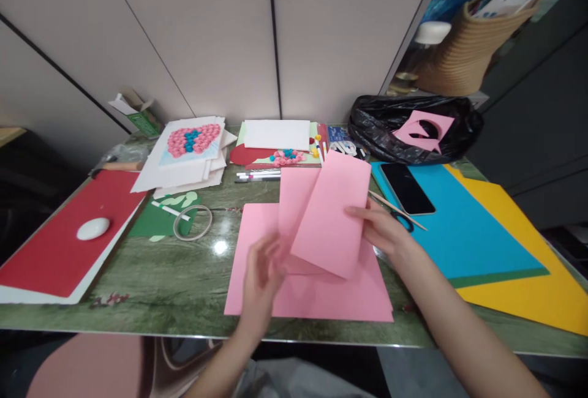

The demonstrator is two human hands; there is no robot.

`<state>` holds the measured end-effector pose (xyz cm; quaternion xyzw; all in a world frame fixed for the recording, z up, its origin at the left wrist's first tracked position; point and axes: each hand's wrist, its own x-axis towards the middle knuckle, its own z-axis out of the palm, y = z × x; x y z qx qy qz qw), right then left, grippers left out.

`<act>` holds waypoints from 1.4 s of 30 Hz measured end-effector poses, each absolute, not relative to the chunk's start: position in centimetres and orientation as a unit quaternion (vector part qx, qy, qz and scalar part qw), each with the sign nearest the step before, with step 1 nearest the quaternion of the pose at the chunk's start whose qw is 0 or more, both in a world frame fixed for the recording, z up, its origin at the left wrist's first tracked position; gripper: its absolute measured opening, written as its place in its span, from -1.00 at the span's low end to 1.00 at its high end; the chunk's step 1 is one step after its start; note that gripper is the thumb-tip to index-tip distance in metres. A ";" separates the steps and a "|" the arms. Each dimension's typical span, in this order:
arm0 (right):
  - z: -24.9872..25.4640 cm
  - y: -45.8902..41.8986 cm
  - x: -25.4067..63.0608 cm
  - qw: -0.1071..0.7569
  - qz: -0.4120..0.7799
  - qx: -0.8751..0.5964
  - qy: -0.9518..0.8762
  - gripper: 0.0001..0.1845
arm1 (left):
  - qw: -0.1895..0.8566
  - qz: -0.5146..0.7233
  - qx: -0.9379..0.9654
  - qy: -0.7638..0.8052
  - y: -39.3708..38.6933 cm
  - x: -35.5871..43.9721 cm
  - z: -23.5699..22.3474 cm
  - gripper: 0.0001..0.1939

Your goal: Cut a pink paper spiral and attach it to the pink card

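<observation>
My right hand pinches the right edge of a pink sheet of paper, thumb in front. This sheet is raised and tilted, with another pink sheet partly hidden behind it. My left hand, slightly blurred, is near the lower left of these sheets. Its fingers are curled but apart, with nothing seen held in them. Larger pink paper lies flat on the table beneath both hands. Close to my right hand are a wooden stick and dark scissors, partly covered.
Blue paper bears a phone, with yellow paper underneath. A black bag with pink scraps stands behind. Leftward are a tape roll, green paper, a white oval object on red paper, and decorated white sheets.
</observation>
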<state>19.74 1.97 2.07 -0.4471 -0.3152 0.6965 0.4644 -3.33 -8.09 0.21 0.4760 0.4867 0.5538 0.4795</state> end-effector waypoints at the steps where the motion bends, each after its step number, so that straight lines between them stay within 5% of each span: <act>1: 2.3 2.0 20.1 0.461 0.697 -0.444 -0.324 -0.45 | 0.451 0.567 0.478 0.497 -7.0 -4.1 0.6 -0.54; 9: 3.2 1.3 19.7 0.435 0.706 -0.414 -0.375 -0.23 | 0.644 0.420 0.437 0.467 1.5 -3.9 3.8 -0.25; 17: 2.0 1.1 18.5 0.486 0.541 -0.506 -0.465 -0.01 | 0.494 0.460 0.509 0.533 1.2 -1.4 2.8 -0.50; 24: 2.7 0.8 19.1 0.441 0.679 -0.436 -0.392 -0.41 | 0.618 0.470 0.460 0.431 0.6 -2.2 2.4 -0.54; 30: 3.3 1.1 18.6 0.454 0.641 -0.493 -0.373 -0.45 | 0.687 0.476 0.396 0.380 0.1 -1.9 2.4 -0.62; 42: 3.4 0.5 18.8 0.468 0.636 -0.478 -0.384 -0.53 | 0.626 0.419 0.480 0.449 -0.7 -2.1 2.6 -0.71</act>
